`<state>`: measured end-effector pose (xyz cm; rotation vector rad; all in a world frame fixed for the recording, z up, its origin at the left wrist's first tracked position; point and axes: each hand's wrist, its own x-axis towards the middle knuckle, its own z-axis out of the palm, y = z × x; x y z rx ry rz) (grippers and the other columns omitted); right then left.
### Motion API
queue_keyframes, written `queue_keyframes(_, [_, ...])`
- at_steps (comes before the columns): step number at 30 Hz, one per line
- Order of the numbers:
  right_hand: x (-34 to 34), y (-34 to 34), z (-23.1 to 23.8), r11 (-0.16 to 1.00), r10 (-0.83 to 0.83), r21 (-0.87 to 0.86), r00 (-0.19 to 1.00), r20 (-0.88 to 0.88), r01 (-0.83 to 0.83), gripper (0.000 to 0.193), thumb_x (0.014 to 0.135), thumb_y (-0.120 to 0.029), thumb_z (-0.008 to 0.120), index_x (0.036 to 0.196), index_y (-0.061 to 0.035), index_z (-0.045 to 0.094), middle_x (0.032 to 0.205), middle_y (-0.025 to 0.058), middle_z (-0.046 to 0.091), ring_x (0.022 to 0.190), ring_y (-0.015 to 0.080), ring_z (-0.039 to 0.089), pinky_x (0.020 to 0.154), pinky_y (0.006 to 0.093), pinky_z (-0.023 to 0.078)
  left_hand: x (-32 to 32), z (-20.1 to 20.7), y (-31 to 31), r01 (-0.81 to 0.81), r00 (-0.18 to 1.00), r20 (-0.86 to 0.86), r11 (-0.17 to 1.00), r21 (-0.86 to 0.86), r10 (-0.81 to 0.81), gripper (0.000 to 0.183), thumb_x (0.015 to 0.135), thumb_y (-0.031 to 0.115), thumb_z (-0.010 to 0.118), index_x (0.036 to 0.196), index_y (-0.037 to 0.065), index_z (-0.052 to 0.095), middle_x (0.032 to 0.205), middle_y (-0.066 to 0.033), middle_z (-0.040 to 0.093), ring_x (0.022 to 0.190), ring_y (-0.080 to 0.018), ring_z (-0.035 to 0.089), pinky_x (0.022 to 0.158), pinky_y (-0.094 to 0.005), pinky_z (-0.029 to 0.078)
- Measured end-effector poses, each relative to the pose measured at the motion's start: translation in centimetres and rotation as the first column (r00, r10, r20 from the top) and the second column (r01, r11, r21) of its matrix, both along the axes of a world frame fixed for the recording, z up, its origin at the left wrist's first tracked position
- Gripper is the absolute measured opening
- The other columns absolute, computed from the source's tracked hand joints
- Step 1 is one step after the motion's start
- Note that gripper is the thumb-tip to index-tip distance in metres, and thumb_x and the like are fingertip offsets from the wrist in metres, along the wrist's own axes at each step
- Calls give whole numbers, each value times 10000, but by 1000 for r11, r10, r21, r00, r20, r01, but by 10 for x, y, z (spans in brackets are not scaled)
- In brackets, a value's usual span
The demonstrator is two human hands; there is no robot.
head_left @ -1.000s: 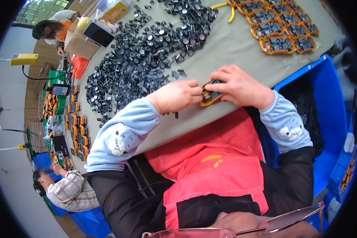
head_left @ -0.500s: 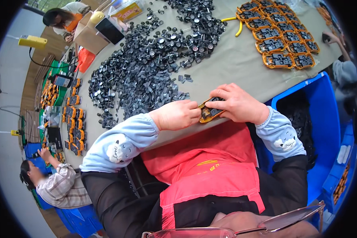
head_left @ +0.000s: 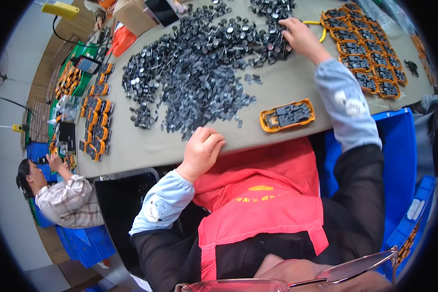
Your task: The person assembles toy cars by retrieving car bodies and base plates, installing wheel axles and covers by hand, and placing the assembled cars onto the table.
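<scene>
Lying near the edge of the cloth-covered table [head_left: 299, 83], an orange car-shaped shell [head_left: 287, 117] shows dark grey fitted parts. At its twelve o'clock, the right hand [head_left: 299, 39] reaches among black wheels [head_left: 270, 44]; its grasp cannot be told. At eight, the left hand [head_left: 202, 151] curls loosely, its contents hidden. Toward six, yellow lettering [head_left: 261, 197] on the red apron [head_left: 277, 219] is too blurred to read.
</scene>
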<state>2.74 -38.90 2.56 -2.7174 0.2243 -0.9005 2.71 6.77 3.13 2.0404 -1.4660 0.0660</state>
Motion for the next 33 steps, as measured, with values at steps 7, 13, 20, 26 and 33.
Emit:
queue_keyframes(7, [25, -15, 5, 995, -87, 71, 940, 331, 67, 148, 865, -102, 675, 1002, -62, 717, 1025, 148, 701, 952, 336, 687, 831, 412, 549, 12, -1, -2, -100, 991, 87, 993, -69, 106, 118, 822, 16, 730, 925, 49, 681, 927, -112, 646, 854, -323, 630, 744, -397, 520])
queue_keyframes(13, [-25, -31, 18, 949, -130, 308, 975, 181, 70, 162, 883, -130, 694, 1008, -37, 740, 941, 112, 736, 831, 212, 712, 775, 326, 555, 108, 5, 4, -432, 872, 195, 894, -122, 448, 83, 874, 36, 646, 941, 64, 687, 960, -131, 622, 922, -349, 612, 802, -438, 524])
queue_keyframes(20, [-153, 6, -11, 971, -60, 214, 975, -213, 106, 151, 883, -91, 675, 1010, -10, 689, 927, 110, 684, 811, 218, 664, 733, 327, 525, 189, 3, 17, -595, 752, 462, 785, 169, 471, 280, 832, 51, 673, 1108, 98, 647, 1100, -134, 599, 978, -349, 636, 821, -447, 566])
queue_keyframes(26, [-190, 44, 9, 941, 185, 329, 934, -305, -79, 519, 813, -100, 762, 1312, -70, 623, 1354, 122, 583, 1286, 315, 533, 1089, 385, 424, 217, 9, 11, -634, 746, 426, 741, 222, 512, 257, 814, 93, 641, 1067, 71, 604, 1006, -191, 683, 941, -374, 689, 812, -486, 557])
queue_keyframes(33, [-203, 39, -22, 969, 128, 232, 975, -181, -85, 458, 811, -26, 724, 1255, -117, 660, 1313, 108, 608, 1241, 324, 551, 1063, 404, 439, 211, 13, 15, -675, 639, -414, 731, 100, 648, 257, 799, 95, 771, 1008, 30, 637, 784, -3, 651, 680, -74, 604, 590, -248, 473])
